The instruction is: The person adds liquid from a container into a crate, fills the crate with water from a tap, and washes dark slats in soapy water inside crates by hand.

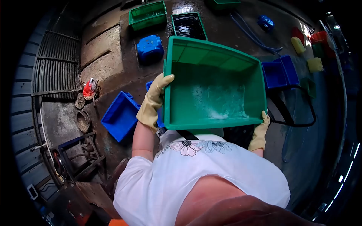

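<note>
A large green plastic crate (pixel 211 86) is held up in front of my body, its open side facing me. Some water and white suds lie along its inside near the lower edge. My left hand (pixel 156 94), in a cream rubber glove, grips the crate's left side, the thumb lying over the rim. On the lower right corner my right hand (pixel 261 132), gloved the same way, is closed on the edge; most of its fingers are hidden behind the wall. A blue plastic crate (pixel 120 116) stands on the floor beside my left forearm.
Ahead are a green crate with liquid (pixel 148 16), a green-rimmed crate with dark contents (pixel 188 25) and a blue stool (pixel 150 49). Blue bins (pixel 281 71) and a black frame (pixel 313 113) stand right. A hose (pixel 252 34) crosses the wet floor. Metal grating (pixel 56 64) is left.
</note>
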A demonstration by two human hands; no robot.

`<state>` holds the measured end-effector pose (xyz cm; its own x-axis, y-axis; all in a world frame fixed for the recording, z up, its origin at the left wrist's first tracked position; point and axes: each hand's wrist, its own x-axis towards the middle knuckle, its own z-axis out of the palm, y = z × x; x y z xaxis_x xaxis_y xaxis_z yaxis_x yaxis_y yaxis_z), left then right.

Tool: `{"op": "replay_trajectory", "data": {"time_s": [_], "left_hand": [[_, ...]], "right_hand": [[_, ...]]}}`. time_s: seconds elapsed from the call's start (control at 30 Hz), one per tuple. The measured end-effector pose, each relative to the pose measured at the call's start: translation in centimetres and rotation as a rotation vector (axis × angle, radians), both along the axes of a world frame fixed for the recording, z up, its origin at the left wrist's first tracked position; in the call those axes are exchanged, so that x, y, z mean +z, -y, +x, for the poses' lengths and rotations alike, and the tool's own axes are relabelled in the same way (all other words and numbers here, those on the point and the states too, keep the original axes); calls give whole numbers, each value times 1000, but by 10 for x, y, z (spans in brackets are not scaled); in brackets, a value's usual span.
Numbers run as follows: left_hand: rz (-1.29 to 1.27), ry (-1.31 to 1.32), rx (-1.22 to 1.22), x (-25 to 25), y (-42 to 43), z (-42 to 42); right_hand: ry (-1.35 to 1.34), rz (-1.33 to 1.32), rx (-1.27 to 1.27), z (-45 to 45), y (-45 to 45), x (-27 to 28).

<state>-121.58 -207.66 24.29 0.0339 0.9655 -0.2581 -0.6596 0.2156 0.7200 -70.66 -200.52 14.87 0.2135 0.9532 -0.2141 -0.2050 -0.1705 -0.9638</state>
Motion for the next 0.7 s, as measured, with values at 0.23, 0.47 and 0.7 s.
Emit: {"op": "replay_trajectory", "data": {"time_s": [0.23, 0.47, 0.7], "left_hand": [[-318, 306, 355, 4, -19, 59], [-346, 212, 445, -20, -55, 57], [-294, 203, 572, -54, -98, 8]], "right_hand": [[42, -127, 60, 3, -124, 2], [5, -175, 193, -27, -230, -15], [49, -200, 382, -91, -359, -72]]}}
